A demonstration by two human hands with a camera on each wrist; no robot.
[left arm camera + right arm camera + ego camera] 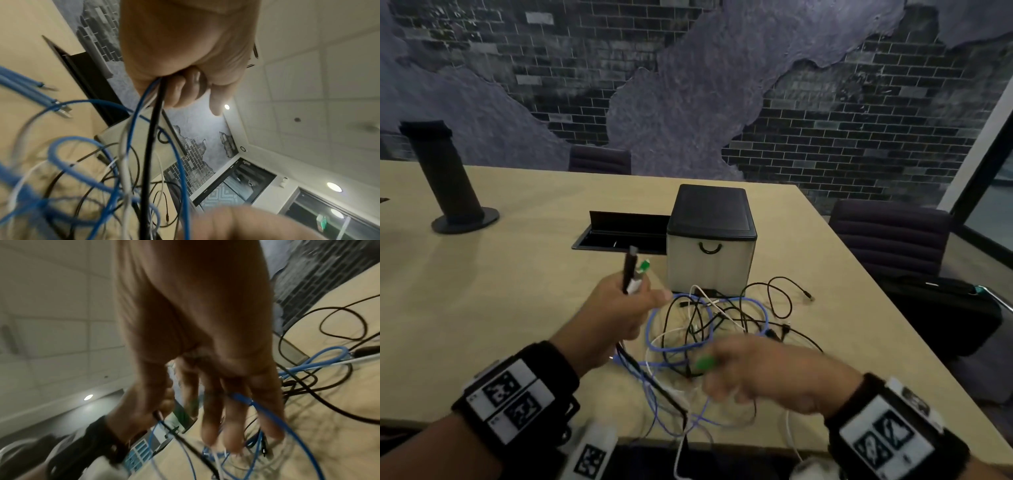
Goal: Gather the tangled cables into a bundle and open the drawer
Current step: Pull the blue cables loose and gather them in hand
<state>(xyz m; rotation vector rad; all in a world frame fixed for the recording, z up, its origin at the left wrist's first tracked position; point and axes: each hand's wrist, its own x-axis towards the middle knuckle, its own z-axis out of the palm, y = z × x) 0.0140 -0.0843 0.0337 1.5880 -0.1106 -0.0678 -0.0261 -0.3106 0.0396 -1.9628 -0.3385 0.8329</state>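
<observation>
A tangle of blue, black and white cables lies on the tan table, in front of a small grey drawer box. The box has a black top, and its drawer with a black handle is closed. My left hand is raised left of the box and grips several cable ends that stick up: one black, one white, one green. Their cords hang from the fist. My right hand, blurred, is low over the tangle and pinches a green connector. Its other fingers reach down among the blue cable.
An open black cable hatch is set in the table left of the box. A black post on a round base stands far left. Dark chairs and a black bag are at the right. Some cables hang over the near edge.
</observation>
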